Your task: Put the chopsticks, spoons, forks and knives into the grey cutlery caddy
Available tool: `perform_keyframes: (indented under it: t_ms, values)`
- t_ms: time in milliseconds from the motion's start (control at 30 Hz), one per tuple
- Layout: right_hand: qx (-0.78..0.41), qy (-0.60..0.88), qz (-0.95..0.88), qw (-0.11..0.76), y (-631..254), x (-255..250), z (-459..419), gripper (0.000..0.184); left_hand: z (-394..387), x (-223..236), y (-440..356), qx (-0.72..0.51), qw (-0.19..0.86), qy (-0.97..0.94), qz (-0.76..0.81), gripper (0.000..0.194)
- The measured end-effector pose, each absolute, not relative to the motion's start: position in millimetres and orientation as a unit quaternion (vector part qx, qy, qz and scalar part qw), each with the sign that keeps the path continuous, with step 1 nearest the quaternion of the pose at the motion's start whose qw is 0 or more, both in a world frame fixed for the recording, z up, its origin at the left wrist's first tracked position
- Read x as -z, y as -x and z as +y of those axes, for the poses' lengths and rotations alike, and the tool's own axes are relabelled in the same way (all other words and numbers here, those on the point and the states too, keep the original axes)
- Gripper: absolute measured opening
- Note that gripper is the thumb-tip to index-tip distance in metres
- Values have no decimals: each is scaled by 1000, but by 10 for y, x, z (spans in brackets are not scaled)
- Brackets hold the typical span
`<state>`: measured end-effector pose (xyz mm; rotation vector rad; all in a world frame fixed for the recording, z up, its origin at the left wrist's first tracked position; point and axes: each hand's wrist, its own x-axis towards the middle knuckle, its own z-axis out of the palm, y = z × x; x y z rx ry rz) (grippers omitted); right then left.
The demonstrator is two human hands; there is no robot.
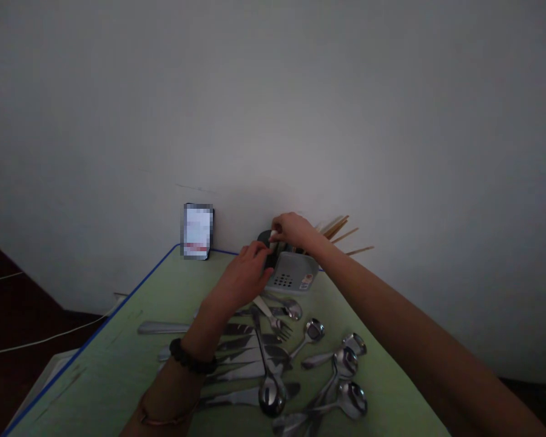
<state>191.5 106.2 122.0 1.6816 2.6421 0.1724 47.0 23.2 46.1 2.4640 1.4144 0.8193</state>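
A grey plastic cutlery holder (295, 271) with drainage holes and a sticker on its front stands near the wall. My left hand (243, 276) is curled round the holder's left side, thumb and fingers against it. At the holder's dark opening, my right hand (293, 229) pinches a pale, narrow piece (273, 237) whose lower end is hidden. Chopsticks (339, 227) lean out to the right behind my right wrist. A fork (273, 318) with a pale handle lies just in front of the holder, with a metal spoon (292, 308) beside it.
Several table knives (241, 370) and spoons (352, 399) lie across the green tabletop (131, 340), partly under my left forearm. A phone (198, 232) stands upright against the wall (273, 109). Blue edging (148, 279) borders the table. A white cable (50, 335) runs at the left.
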Motion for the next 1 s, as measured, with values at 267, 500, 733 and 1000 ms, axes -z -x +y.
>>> perform_keyframes:
  t_ms: [267,500,733,1000]
  values:
    - [-78,-535,840,48,-1857,-1261,1053,28,219,-472,-459,-278,103,-830,472,36]
    - [-88,-531,841,59,-1869,-1257,1035,26,200,-489,-468,-275,103,-829,476,38]
    - [-84,-525,844,66,-1897,-1256,1050,25,191,-495,-469,-265,98,-833,476,37]
    - [-103,-519,846,61,-1878,-1229,1023,24,199,-480,-462,-267,97,-834,472,36]
